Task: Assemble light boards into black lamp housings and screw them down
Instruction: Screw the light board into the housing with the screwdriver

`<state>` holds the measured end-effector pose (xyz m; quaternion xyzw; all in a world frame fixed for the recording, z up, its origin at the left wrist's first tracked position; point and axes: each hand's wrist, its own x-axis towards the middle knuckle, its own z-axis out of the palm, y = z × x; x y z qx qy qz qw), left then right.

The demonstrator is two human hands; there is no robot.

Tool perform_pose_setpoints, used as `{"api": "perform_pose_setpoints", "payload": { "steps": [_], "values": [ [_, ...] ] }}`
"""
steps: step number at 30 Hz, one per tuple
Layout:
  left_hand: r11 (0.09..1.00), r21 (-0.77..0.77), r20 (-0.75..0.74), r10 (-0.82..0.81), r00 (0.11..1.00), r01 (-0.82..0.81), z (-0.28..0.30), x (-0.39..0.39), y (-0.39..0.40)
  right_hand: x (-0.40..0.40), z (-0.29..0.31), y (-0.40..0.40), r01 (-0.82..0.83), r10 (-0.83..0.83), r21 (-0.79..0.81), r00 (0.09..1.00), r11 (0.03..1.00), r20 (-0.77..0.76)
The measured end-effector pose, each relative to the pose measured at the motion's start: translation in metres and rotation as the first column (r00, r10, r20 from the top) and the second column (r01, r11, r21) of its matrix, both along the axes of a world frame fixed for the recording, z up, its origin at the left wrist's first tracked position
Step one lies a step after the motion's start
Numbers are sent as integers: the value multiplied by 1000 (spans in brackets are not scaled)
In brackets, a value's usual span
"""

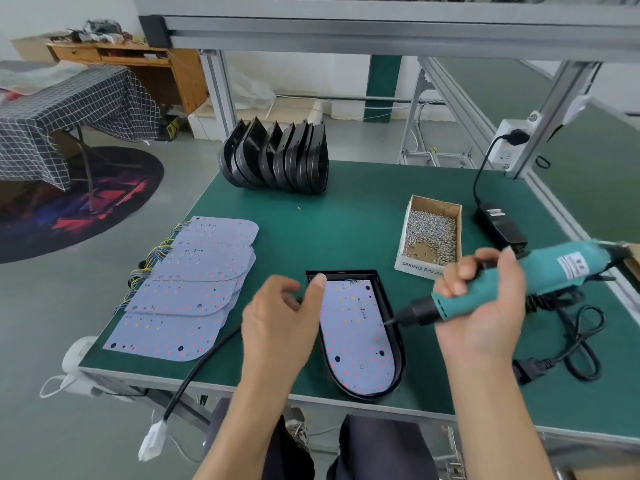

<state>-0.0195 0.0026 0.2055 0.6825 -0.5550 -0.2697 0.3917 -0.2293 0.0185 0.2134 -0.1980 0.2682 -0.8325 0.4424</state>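
Observation:
A black lamp housing (399,344) lies near the front edge of the green table (349,216), with a pale light board (356,337) seated inside it. My right hand (485,306) grips a teal electric screwdriver (519,282), held tilted, its bit tip low over the board's right side. Hovering just left of the housing, my left hand (280,317) has its fingers loosely curled and its thumb up near the housing's top left corner; whether it pinches something is hidden.
Several light boards (194,289) with coloured wires are stacked at the left. Empty black housings (277,157) stand in a row at the back. A cardboard box of screws (431,233) sits at right, beside a black power adapter (500,226) and coiled cable (575,348).

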Motion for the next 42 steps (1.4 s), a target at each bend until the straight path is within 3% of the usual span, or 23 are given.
{"api": "perform_pose_setpoints", "payload": {
  "steps": [3, 6, 9, 13, 18, 22, 37, 38, 40, 42],
  "values": [
    [968, -234, -17, -101, 995, 95, 20, -8, -18, -14, -22, 13, -49, 46, 51, 997, 997, 56],
    [901, -301, 68, -306, 950, 312, 38, -40, -45, -20, -36, 21, -72, 65, 64, 993, 995, 98],
    [815, -204, 243, -495, 834, 542, 41, -84, -79, -22, -41, 25, -73, 66, 45, 988, 996, 140],
    [732, -4, 535, -574, 620, 681, 36, -137, -117, -25, -42, 25, -66, 60, 22, 978, 998, 198],
    [687, 196, 808, -518, 282, 699, 23, -175, -144, -27, -43, 25, -93, 95, -22, 965, 995, 243],
    [693, 231, 856, -479, 196, 683, 9, -189, -149, -28, -43, 25, -96, 103, -38, 961, 995, 257],
    [684, 195, 857, -467, 216, 703, -1, -193, -156, -28, -47, 26, -77, 77, -9, 968, 997, 241],
    [672, 186, 834, -494, 247, 717, 1, -190, -154, -29, -47, 26, -78, 78, -8, 969, 997, 234],
    [648, 113, 680, -603, 417, 753, 8, -179, -148, -29, -47, 26, -73, 74, -10, 973, 997, 219],
    [660, 29, 343, -712, 613, 751, 19, -159, -136, -29, -46, 27, -57, 56, 0, 976, 998, 209]
  ]
}}
